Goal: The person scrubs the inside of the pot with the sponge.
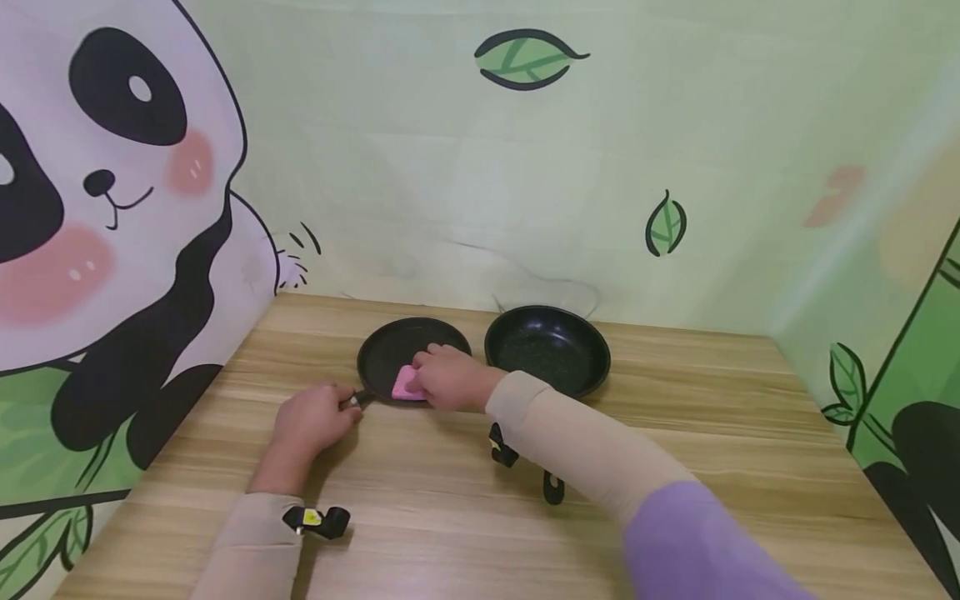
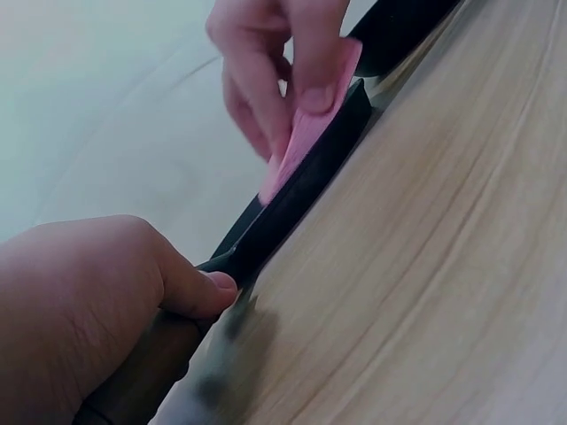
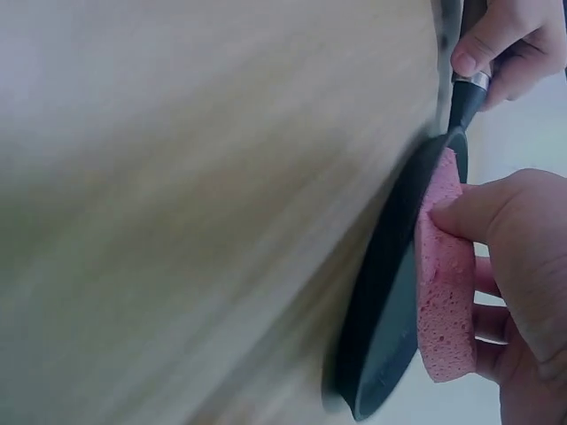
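Note:
A shallow black frying pan (image 1: 397,342) rests on the wooden table, left of centre. My left hand (image 1: 317,419) grips its handle (image 1: 363,397) close to the pan body. Over the pan's near right part, my right hand (image 1: 454,379) pinches a pink sponge (image 1: 406,383) between thumb and fingers. In the right wrist view the porous sponge (image 3: 446,283) stands on edge against the inside of the pan (image 3: 390,328). The left wrist view shows the sponge (image 2: 310,133) by the pan's rim (image 2: 297,195); its contact with the base is hidden.
A deeper black frying pan (image 1: 551,346) stands to the right, its handle (image 1: 553,487) partly under my right forearm. The wooden table (image 1: 420,517) meets a green printed backdrop (image 1: 375,167) behind the pans. A strapped device (image 1: 318,521) sits on my left wrist.

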A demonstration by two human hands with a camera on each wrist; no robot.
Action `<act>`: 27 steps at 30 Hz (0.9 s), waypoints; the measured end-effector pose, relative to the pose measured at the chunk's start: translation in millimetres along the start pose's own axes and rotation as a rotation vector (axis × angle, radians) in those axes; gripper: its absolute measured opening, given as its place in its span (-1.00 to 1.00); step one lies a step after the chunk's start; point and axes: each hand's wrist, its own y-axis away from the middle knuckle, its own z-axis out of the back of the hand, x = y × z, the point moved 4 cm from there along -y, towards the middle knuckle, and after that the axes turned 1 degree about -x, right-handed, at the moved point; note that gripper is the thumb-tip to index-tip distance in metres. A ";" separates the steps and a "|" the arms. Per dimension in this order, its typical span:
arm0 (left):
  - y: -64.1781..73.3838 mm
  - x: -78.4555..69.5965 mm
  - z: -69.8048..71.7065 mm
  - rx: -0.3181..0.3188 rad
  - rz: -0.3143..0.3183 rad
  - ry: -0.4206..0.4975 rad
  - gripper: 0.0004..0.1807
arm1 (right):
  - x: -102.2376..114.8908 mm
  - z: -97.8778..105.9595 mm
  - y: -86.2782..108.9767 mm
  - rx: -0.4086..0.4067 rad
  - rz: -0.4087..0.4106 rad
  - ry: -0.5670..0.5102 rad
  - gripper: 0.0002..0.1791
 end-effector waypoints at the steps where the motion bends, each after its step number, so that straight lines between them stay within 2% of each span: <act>1: 0.0 0.3 -0.3 -0.001 0.001 -0.002 -0.84 | -1.5 1.4 2.8 0.009 0.009 0.008 -0.66; 9: -0.3 0.3 1.2 0.000 0.002 -0.014 -0.74 | -17.2 11.6 19.4 0.095 0.027 0.063 -0.66; 15: -1.1 1.8 4.2 0.006 0.006 -0.012 -0.71 | -29.7 9.6 20.8 0.110 0.013 0.148 -0.67; 20: -0.7 3.1 2.7 0.001 -0.021 -0.004 -0.72 | -37.6 6.8 20.6 0.111 -0.046 0.140 -0.76; 23: 0.0 3.1 1.1 -0.009 -0.051 -0.003 -0.73 | -42.7 5.5 21.6 0.110 -0.116 0.106 -0.80; 27: 1.7 1.4 1.5 -0.018 -0.073 -0.007 -0.75 | -48.2 5.3 22.6 0.103 -0.192 0.077 -0.75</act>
